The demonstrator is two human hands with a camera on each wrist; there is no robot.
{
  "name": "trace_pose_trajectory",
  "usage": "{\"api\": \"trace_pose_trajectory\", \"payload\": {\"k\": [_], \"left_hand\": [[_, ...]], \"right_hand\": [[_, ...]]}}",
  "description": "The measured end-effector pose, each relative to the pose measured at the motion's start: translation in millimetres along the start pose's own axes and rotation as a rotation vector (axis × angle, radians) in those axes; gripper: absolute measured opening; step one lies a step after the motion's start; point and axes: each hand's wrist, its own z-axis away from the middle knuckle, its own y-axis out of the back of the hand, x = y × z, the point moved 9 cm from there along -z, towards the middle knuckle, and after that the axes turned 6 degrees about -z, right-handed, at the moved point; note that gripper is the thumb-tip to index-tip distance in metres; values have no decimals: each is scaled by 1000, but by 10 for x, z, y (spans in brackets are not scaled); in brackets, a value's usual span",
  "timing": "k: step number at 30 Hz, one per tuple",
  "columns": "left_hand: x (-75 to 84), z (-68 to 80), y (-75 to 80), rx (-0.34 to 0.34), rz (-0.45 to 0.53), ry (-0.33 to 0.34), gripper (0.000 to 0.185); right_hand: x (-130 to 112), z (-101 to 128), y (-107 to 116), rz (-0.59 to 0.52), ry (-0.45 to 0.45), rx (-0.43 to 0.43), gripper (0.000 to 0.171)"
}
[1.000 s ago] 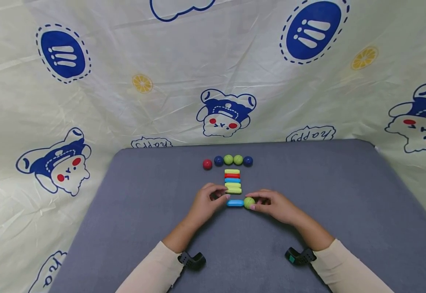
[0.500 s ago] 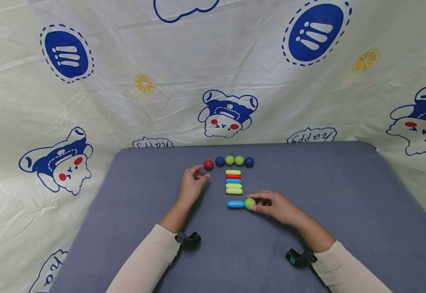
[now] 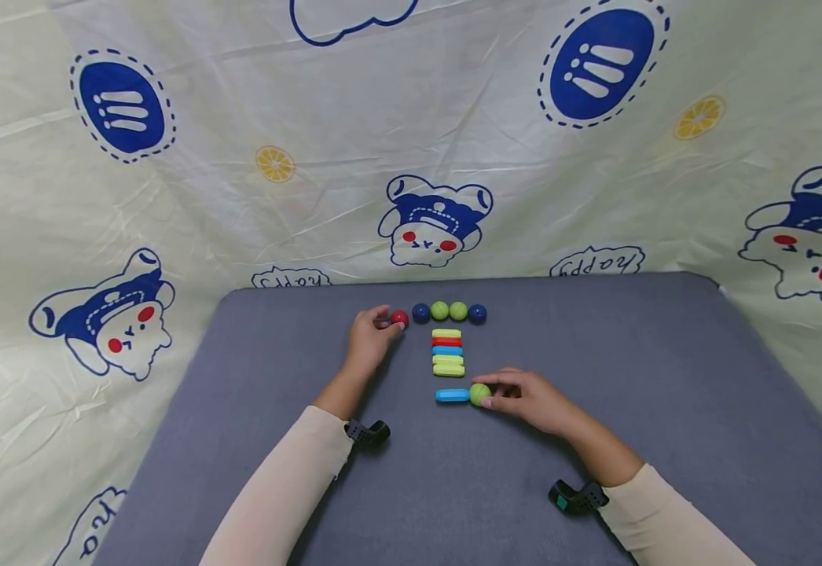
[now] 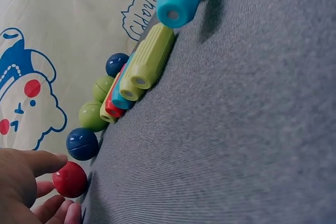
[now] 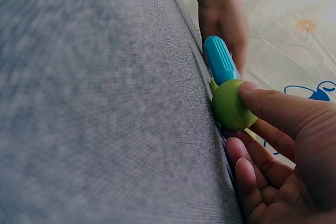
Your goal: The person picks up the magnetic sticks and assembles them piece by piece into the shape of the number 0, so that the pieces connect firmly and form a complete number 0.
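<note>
Two hands on the grey table, one job each. Left hand is at the far row of balls, thumb and fingers curled round the red ball at the row's left end; from the wrist view the thumb sits on top and the fingertips come in below, but I can't tell if it's a firm pinch or just contact. Just right of it: blue ball, two green balls, another blue ball. Below them, a tight stack of short rods: yellow-green, red, blue, two yellow-green.

Nearer still, the blue rod lies crosswise with the green ball touching its right end. Right hand pinches that ball between thumb and fingertips.

Risks:
- Red ball is round and smooth; a loose pinch likely lets it roll left or off the back edge.
- Left fingers could nudge the neighbouring blue ball and scatter the row.
- Pushing the green ball off-axis may skid the blue rod sideways, since nothing braces its free end.
</note>
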Motion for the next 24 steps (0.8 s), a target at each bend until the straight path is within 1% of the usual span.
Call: {"api": "trace_pose_trajectory", "payload": {"k": [3,5,7,9,13,18,24], "left_hand": [[22,-28,-36,-21,-50,-11,45],[34,-45,-55,-28,-100,-28,42],[38,-60,-67,-28,-128,-39,39],[32,-69,-73,-26,-142,-39,36],[3,-59,-57,-24,-137,-23,33],[-7,15,-34,-33,-154,-29,31],[14,182,-1,-60,-177,-53,30]], "right_hand": [[-13,7,-2,3,2,0,35],[-28,13,-1,1,11,0,35],[-37,16,1,-1,15,1,35],[-34,16,1,1,16,0,36],[-20,3,-7,2,7,-2,35],[-9,-1,-9,-2,5,-5,35],[20,-8,-6,9,-5,-3,35]]}}
